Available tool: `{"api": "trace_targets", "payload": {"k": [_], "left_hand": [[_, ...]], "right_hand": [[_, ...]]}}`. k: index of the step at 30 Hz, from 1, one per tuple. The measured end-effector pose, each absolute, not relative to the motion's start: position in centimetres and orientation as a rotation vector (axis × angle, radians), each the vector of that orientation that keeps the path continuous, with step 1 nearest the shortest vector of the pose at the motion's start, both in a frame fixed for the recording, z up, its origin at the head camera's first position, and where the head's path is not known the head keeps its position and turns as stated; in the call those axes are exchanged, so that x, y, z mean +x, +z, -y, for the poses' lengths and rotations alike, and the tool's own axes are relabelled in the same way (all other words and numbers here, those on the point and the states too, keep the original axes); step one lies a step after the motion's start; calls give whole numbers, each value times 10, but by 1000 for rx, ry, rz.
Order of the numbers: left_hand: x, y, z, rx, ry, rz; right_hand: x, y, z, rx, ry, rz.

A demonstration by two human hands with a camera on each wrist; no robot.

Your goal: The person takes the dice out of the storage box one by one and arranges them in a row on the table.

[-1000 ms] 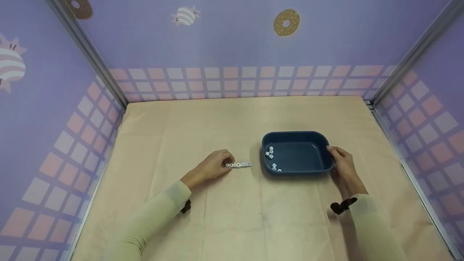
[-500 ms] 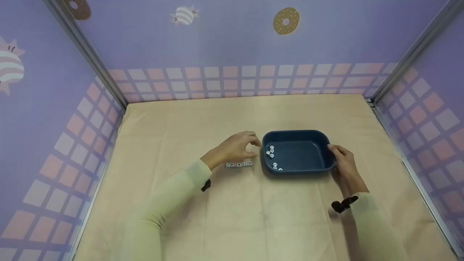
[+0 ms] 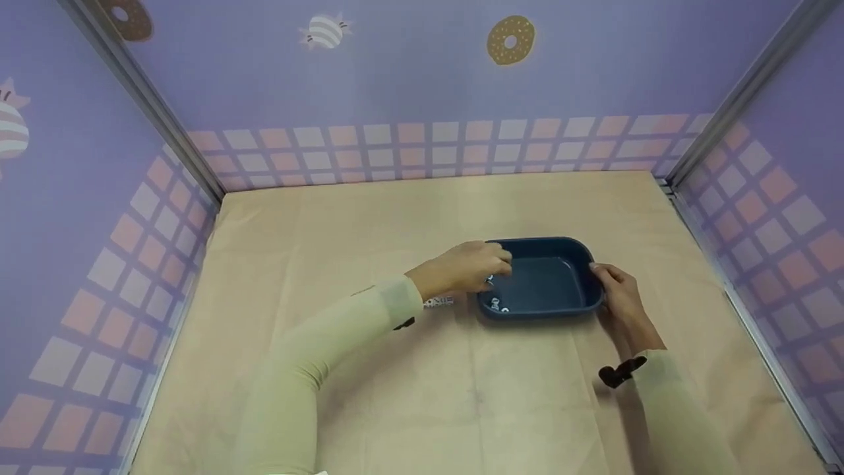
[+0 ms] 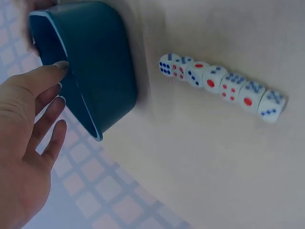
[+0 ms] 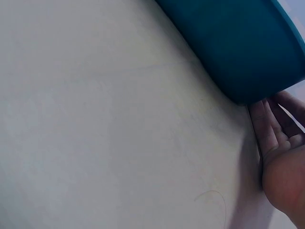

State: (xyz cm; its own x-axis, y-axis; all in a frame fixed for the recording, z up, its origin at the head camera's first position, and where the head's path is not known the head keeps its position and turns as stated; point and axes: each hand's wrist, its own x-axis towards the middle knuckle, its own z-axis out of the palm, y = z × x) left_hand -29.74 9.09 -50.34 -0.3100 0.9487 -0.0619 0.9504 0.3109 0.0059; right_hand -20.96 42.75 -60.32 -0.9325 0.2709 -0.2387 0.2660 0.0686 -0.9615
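Note:
A dark blue rectangular box (image 3: pixel 547 290) stands on the covered table, several white dice (image 3: pixel 496 305) lying in its left end. My left hand (image 3: pixel 471 265) reaches over the box's left rim, its fingers loosely bent above the dice there and partly hiding them. In the left wrist view, the left hand (image 4: pixel 28 124) has its thumb close to the rim, and no die shows between its fingers. Just left of the box, a straight row of dice (image 4: pixel 221 86) lies on the cloth, partly behind my left wrist in the head view. My right hand (image 3: pixel 620 293) grips the box's right end, thumb over the rim.
A beige cloth (image 3: pixel 409 396) with fold creases covers the table. Purple panels with pink and white checks (image 3: pixel 412 152) enclose the back and both sides. Black wrist cameras (image 3: pixel 620 373) sit under the sleeves.
My left hand has moved right, from the left end of the dice row to above the inside of the box. My right hand keeps its grip on the box, which stays put.

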Motion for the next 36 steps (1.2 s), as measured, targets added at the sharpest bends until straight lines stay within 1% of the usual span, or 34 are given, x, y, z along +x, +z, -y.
{"api": "trace_targets", "payload": {"k": [4,10,16,20,32,36], "left_hand": [[-297,-506,-101,1843,-158,-2448],[-298,-514,-107,1784,-186,-2385],[-298,-521,-114,1775,-264,-2342],[-298,-524,-119,1757,-293,-2323],[-302,-527,-127,1593,-221,-2278],[-304,-530,-125,1576,-199,-2269]], "right_hand": [[-204,-589,-421,-564,2084,2278],[-200,-574,-413,-557,2064,2306],[-199,-574,-413,-530,1992,2339],[-200,-576,-414,-529,2034,2305],[-201,-577,-416,-583,2067,2281],[-200,-576,-415,-584,2063,2281]]}}
